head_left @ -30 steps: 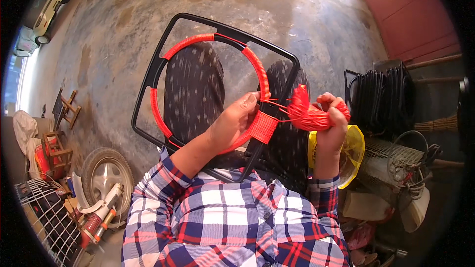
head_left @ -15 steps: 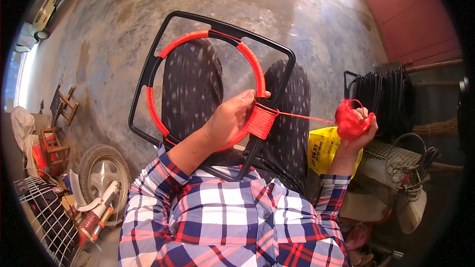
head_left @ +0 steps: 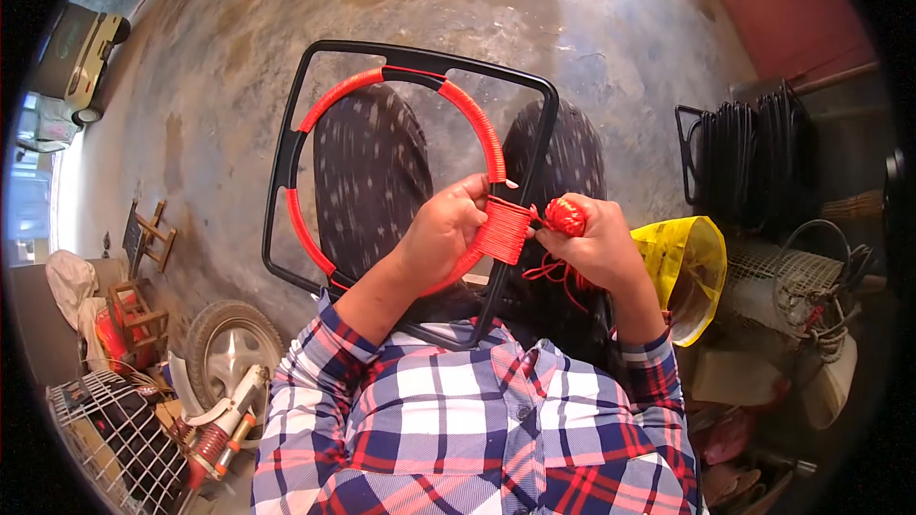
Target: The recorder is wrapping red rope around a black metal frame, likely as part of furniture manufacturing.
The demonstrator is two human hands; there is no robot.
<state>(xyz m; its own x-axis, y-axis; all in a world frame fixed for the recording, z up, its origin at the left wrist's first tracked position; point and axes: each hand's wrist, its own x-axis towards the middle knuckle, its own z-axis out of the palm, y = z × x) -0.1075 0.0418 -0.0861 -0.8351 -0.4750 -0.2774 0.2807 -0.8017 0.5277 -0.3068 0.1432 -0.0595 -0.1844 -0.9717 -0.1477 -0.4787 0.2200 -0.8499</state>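
A black square metal frame (head_left: 283,148) with a round inner ring rests across my thighs. Red cord (head_left: 476,124) is wound tightly round several stretches of the ring, with black showing between them. On the right, a flat band of red cord (head_left: 503,231) spans from the ring to the frame's side bar. My left hand (head_left: 441,232) is closed on the ring beside this band, thumb on top. Just right of the band, my right hand (head_left: 603,246) is closed round a bundle of red cord (head_left: 565,216). Loose strands hang beneath it; its fingertips are partly hidden.
A yellow plastic bag (head_left: 682,262) lies beside my right forearm. Farther right stand stacked black frames (head_left: 754,153) and a wire mesh roll (head_left: 778,272). At left are a wheel (head_left: 227,348), a white wire rack (head_left: 105,434) and a wooden stool (head_left: 143,319).
My right hand has come in leftward with the cord bundle, from far out to close beside the band. The stretched cord between them has gone slack. My left hand keeps its hold.
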